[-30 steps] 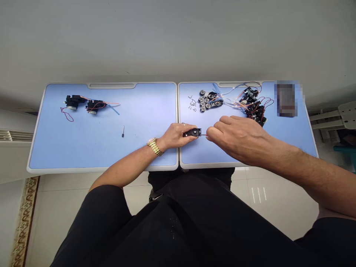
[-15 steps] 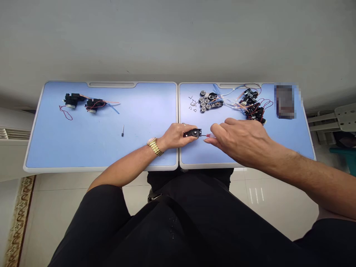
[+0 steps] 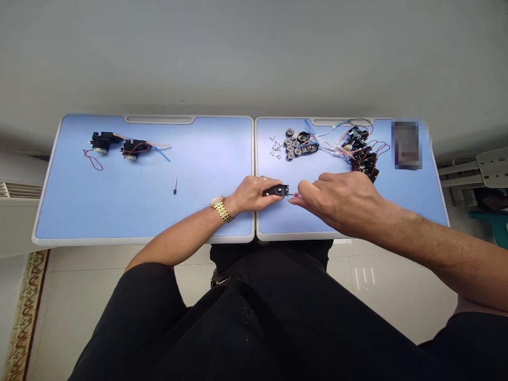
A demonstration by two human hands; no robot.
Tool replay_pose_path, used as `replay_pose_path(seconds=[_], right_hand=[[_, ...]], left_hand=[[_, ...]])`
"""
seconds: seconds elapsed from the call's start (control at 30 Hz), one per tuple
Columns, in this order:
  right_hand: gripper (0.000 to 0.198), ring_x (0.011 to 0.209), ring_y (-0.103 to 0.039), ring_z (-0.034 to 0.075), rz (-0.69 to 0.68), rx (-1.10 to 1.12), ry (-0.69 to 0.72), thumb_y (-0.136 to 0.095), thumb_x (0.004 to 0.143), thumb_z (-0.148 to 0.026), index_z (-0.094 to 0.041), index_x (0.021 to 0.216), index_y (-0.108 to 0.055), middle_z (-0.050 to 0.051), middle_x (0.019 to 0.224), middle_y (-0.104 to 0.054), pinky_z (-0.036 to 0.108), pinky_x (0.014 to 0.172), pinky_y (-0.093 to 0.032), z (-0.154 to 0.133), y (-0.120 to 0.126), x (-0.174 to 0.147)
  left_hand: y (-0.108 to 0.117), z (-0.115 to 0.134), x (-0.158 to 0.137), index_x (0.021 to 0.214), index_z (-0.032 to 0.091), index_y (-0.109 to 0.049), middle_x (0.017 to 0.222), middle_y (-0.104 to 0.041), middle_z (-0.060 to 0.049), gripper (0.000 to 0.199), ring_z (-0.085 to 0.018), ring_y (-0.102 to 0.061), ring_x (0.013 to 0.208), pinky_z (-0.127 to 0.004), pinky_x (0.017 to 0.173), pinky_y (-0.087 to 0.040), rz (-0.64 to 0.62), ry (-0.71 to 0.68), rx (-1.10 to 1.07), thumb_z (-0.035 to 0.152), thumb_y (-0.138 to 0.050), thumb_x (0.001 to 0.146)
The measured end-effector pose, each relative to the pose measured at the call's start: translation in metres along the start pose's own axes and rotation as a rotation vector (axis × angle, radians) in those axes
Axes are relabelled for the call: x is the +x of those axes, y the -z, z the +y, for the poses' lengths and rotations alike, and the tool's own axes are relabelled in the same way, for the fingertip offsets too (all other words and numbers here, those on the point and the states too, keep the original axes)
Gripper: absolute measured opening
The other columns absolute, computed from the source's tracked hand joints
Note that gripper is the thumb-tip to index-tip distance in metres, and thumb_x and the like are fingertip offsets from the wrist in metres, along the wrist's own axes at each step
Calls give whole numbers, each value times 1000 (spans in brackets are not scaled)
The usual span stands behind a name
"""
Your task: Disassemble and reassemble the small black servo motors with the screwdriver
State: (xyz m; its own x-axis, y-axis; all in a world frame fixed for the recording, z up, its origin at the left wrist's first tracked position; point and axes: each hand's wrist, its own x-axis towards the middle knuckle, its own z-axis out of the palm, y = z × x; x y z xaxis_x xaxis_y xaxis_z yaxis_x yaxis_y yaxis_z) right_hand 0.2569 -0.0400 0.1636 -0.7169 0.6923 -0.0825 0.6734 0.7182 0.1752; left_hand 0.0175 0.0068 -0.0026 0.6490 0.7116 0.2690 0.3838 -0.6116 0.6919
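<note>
My left hand (image 3: 254, 193) is closed around a small black mechanical part (image 3: 280, 190) with a round piece on its upper face, held over the right table near the seam. My right hand (image 3: 335, 200) is wrapped round a screwdriver (image 3: 296, 194), whose reddish clear handle is mostly hidden by the fingers. The screwdriver's thin shaft points left and its tip meets the right end of the black part. Beyond my hands lie small loose screws (image 3: 275, 148) and a cluster of round silver-and-black pieces (image 3: 292, 144).
Black assemblies with wires (image 3: 359, 148) lie at the right rear, beside a blurred dark rectangular object (image 3: 407, 145). Two more wired black assemblies (image 3: 134, 150) sit on the left table (image 3: 214, 159), with a small dark-ended rod (image 3: 175, 186) in front of them.
My right hand has shifted very slightly left and its fingers now cover more of the screwdriver handle. The left hand and the black part have hardly moved.
</note>
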Motion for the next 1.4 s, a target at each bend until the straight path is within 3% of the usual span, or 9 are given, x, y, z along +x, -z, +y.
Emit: replay_pose_path(seconds=[0.13, 0.3, 0.4, 0.53, 0.67, 0.9, 1.13, 1.3, 1.4], right_hand=[[48, 58, -38, 17, 15, -19, -43, -40, 121, -46, -21, 86, -60, 0, 57, -51, 37, 62, -14, -7, 3, -3], [24, 71, -43, 20, 3, 16, 111, -46, 114, -18, -20, 94, -59, 5, 77, -62, 36, 68, -24, 4, 7, -2], [22, 70, -40, 19, 13, 55, 196, -47, 108, -8, -20, 94, -59, 4, 78, -60, 36, 69, -24, 11, 3, -1], [33, 64, -39, 18, 106, 56, 183, -47, 116, -25, -22, 84, -56, 0, 66, -55, 35, 64, -20, 7, -9, -4], [49, 57, -36, 16, 213, 18, 66, -48, 119, -41, -22, 74, -53, -2, 55, -47, 35, 60, -14, -4, -16, -11], [39, 70, -48, 21, 156, -44, 17, -47, 118, -32, -20, 85, -62, 5, 71, -62, 37, 66, -25, -3, -8, -10], [27, 70, -43, 21, 120, 31, 186, -53, 109, -13, -21, 85, -62, 5, 73, -60, 36, 65, -26, 7, -9, -12], [39, 63, -38, 18, 242, -24, 133, -56, 115, -29, -22, 76, -56, 1, 61, -52, 35, 61, -20, -4, -16, -14], [47, 58, -34, 17, 236, -56, 39, -54, 117, -40, -22, 73, -53, -1, 56, -47, 35, 60, -15, -10, -17, -15]], left_hand=[[1, 1, 1, 118, 24, -81, 80, -79, 1, 26, -16, -73, 72, -28, 71, -53, 0, 7, 14, 43, -70, 104], [0, 0, 1, 112, 23, -81, 81, -80, 1, 24, -16, -73, 73, -28, 70, -52, 0, 0, 3, 43, -70, 104], [-2, 0, 0, 113, 23, -81, 84, -81, 0, 23, -17, -75, 76, -28, 72, -52, 15, -20, 20, 42, -70, 104], [-6, 1, -3, 123, 24, -77, 94, -85, 0, 26, -17, -75, 78, -29, 72, -53, -7, -42, 56, 41, -68, 106], [-9, 2, -5, 126, 23, -74, 97, -85, -1, 28, -16, -74, 76, -30, 69, -51, -1, -45, 88, 41, -66, 108], [-9, 4, -5, 123, 23, -75, 94, -84, -1, 26, -16, -74, 76, -29, 69, -50, -2, -35, 73, 42, -64, 108], [-9, 5, -6, 123, 22, -74, 90, -82, 0, 26, -17, -72, 73, -31, 66, -48, 24, -49, 96, 40, -63, 108], [-10, 5, -7, 125, 22, -73, 89, -82, -2, 26, -17, -71, 71, -30, 64, -47, 18, -44, 131, 40, -63, 108], [-11, 3, -6, 125, 22, -74, 83, -80, -1, 27, -17, -71, 71, -30, 64, -48, 39, -47, 140, 40, -65, 107]])
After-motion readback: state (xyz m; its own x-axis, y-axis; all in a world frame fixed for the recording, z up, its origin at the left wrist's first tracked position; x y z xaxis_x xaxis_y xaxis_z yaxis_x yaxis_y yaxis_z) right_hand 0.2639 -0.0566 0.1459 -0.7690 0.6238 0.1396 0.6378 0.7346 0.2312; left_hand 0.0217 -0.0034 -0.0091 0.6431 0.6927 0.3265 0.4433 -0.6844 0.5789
